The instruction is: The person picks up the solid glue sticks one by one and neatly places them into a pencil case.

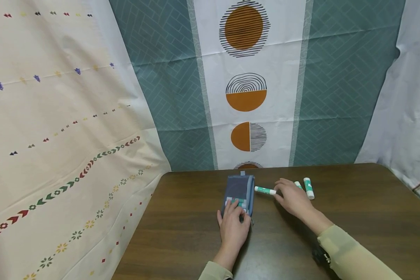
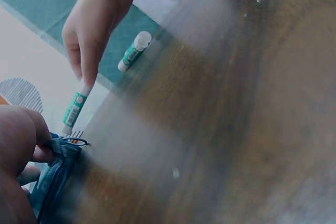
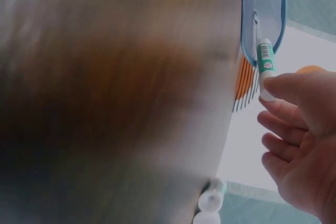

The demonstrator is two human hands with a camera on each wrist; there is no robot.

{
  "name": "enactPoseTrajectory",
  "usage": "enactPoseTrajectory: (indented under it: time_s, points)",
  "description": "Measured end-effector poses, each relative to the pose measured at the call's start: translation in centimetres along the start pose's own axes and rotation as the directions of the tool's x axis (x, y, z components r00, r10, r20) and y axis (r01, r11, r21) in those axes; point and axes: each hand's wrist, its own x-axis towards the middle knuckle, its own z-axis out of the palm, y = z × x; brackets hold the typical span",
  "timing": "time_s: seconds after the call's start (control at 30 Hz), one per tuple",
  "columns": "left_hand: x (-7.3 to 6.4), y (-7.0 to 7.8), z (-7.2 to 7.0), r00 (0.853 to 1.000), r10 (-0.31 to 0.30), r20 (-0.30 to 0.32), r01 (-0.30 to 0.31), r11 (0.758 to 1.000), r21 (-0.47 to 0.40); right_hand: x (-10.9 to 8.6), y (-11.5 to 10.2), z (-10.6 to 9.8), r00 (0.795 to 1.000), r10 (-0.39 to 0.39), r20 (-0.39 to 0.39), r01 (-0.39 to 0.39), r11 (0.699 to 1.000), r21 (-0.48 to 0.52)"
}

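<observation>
A blue zip pouch (image 1: 237, 186) lies on the table, with glue sticks (image 1: 243, 202) visible through its front. My left hand (image 1: 233, 229) grips the pouch's near edge, its fingers lying over the front. Between thumb and index finger, my right hand (image 1: 294, 197) pinches the white end of a glue stick (image 3: 266, 59) with a green label. The right wrist view has the pouch's side (image 3: 268, 9) gaping toward this stick, with white ends inside. The stick's far tip is close to that opening; whether it has entered, I cannot tell.
Two more glue sticks lie right of my right hand: one in plain view (image 1: 308, 188), one partly hidden (image 1: 298, 184) by the fingers. The brown wooden table (image 1: 182, 217) ends at a patterned cloth (image 1: 175, 116) behind. A pale cloth (image 1: 73, 136) hangs along the left.
</observation>
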Motion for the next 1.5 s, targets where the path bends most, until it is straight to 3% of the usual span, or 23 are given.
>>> enactPoseTrajectory:
  time_s: [0.7,1.27,1.5]
  points:
    - [0.1,-0.1,0.0,0.999,-0.014,0.031,0.014,1.0,0.016,1.7,-2.9,2.1,0.995,0.031,0.09,-0.031,0.999,0.005]
    - [0.1,-0.1,0.1,0.999,-0.017,0.031,0.016,1.0,0.006,2.5,-4.1,3.5,0.985,0.043,0.168,-0.058,0.994,0.089]
    - [0.1,-0.1,0.0,0.999,-0.019,0.031,0.019,1.0,0.015,2.7,-4.2,4.0,0.988,0.018,0.156,-0.038,0.991,0.129]
